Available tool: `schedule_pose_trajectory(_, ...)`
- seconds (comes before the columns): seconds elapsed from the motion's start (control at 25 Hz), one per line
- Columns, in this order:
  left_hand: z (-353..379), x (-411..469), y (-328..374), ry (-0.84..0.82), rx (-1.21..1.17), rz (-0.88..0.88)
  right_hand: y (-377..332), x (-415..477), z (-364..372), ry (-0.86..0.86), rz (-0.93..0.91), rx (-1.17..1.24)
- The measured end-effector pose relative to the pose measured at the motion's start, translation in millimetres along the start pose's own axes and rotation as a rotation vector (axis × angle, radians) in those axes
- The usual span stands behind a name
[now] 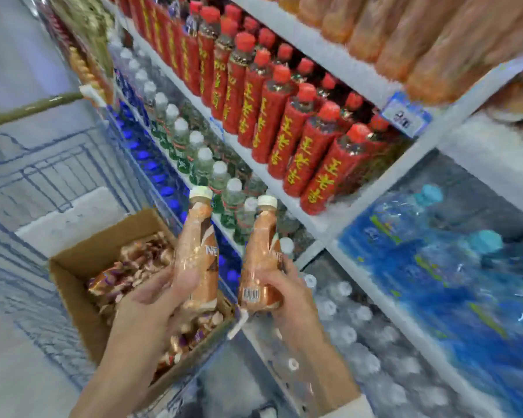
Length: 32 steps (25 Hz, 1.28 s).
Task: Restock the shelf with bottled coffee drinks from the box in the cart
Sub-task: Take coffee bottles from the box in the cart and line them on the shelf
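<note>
Holding one bottled coffee drink apiece, two bare hands are seen from above in a shop aisle. The left hand is wrapped around the lower body of the left bottle; the right hand is clasped around the base of the right bottle, barcode facing up. Both bottles are held upright, caps toward the shelving. More of the same drinks are lying in the open cardboard box inside the wire cart, just left of the hands. For a clean placement, each bottle would best be kept upright and set label-forward; no free slot for them can be made out. White shelves are packed with red-capped bottles, clear water bottles and wrapped water packs. Pale floor is visible beyond the cart.
</note>
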<state>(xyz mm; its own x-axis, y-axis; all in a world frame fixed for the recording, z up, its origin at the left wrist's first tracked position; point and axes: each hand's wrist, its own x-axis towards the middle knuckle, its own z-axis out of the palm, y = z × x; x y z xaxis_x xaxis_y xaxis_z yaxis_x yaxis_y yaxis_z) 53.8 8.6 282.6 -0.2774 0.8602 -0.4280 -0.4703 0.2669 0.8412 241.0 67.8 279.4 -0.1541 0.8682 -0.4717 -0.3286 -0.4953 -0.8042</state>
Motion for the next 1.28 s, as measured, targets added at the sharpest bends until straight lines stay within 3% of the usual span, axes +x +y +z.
schedule_pose_trajectory(0.36,164.8,-28.9,12.9,-0.526,0.151,0.018,-105.9,-102.4,-108.7,0.253,-0.373,-0.033)
schedule_pose_trajectory(0.76,332.7,-69.6,19.5,-0.899,0.239,0.091,-196.3,-189.2,-210.4,0.537,-0.634,-0.087)
schedule_pose_trajectory(1.08,454.0,-71.6,22.3,-1.008,0.472,0.479,-269.8,-191.2,-270.5,0.744,-0.789,-0.252)
schedule_pose_trajectory(1.28,479.2,-59.2,-0.7,-0.955,0.575,0.534,-270.4,-181.3,-295.6,0.757,-0.761,-0.349)
